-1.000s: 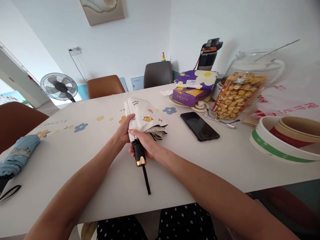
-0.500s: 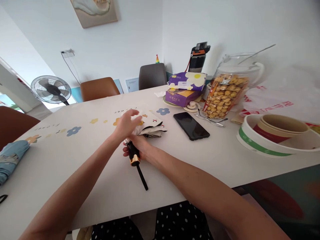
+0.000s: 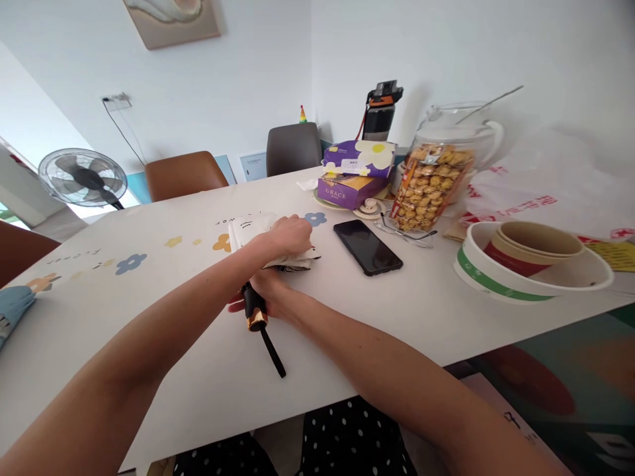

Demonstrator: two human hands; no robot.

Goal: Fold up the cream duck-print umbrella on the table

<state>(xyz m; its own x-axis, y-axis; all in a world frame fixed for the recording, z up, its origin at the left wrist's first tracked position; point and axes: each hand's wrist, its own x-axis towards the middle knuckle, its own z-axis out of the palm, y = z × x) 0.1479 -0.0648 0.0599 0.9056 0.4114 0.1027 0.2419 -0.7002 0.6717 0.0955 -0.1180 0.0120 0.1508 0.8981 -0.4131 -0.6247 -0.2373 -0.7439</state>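
A folding umbrella [image 3: 247,230] with a cream, printed canopy lies on the table, canopy pointing away from me. Its black handle has a gold end and a black wrist strap that trails toward the table's near edge. My right hand [image 3: 269,289] is closed around the umbrella where handle and canopy meet, with some fingertips showing left of the handle. Crossing above it, my left hand [image 3: 292,235] is curled over the right side of the canopy, closed on the fabric; its fingertips are mostly hidden. Loose folds with dark edges stick out below the left hand.
Right of the umbrella lies a black phone [image 3: 368,246], with glasses [image 3: 407,233] behind it. Farther back stand purple boxes [image 3: 342,190], a bottle [image 3: 381,119] and a jug [image 3: 436,178] of snacks. Paper bowls [image 3: 496,281] sit at right, a blue folded umbrella [image 3: 14,307] at far left.
My left hand has moved to the right across the canopy, from spread fingers to a closed grip. The right hand stays on the umbrella. The view has shifted slightly right.
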